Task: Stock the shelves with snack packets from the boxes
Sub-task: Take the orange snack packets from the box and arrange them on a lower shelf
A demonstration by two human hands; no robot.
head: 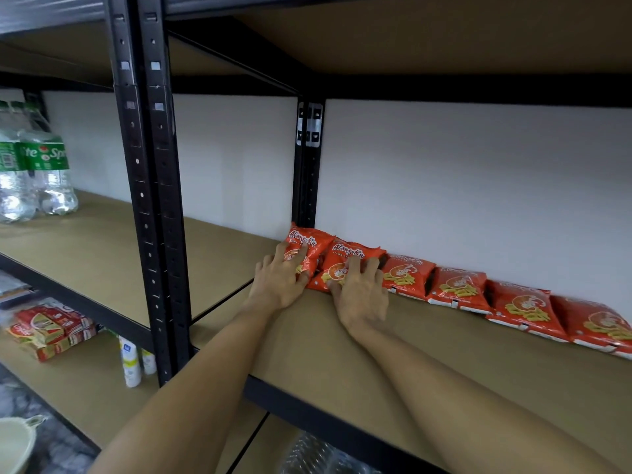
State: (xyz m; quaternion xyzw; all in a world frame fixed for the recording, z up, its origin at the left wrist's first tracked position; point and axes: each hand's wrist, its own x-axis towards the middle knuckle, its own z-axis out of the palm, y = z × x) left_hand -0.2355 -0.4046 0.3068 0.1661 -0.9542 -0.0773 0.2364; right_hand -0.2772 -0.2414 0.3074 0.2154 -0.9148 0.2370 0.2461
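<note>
**Seating two packets at the row's end**

The left grip (278, 282) lies spread on the end packet (313, 242), and the right grip (362, 299) lies spread on its neighbour (352, 258), at the back of the shelf (307, 347). Best to press both gently wallward, level with the row (461, 285), without crushing them.

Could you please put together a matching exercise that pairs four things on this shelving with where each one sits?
Things:
1. clear soda bottles
2. small white bottles
3. orange snack packets
4. cream bowl

Places:
a. in a row along the back of the right-hand shelf
b. on the lower left shelf, next to the black upright
c. far left of the middle left shelf
d. bottom left corner of the view, lower than the shelves

Pairs: 1-c, 2-b, 3-a, 4-d
</note>
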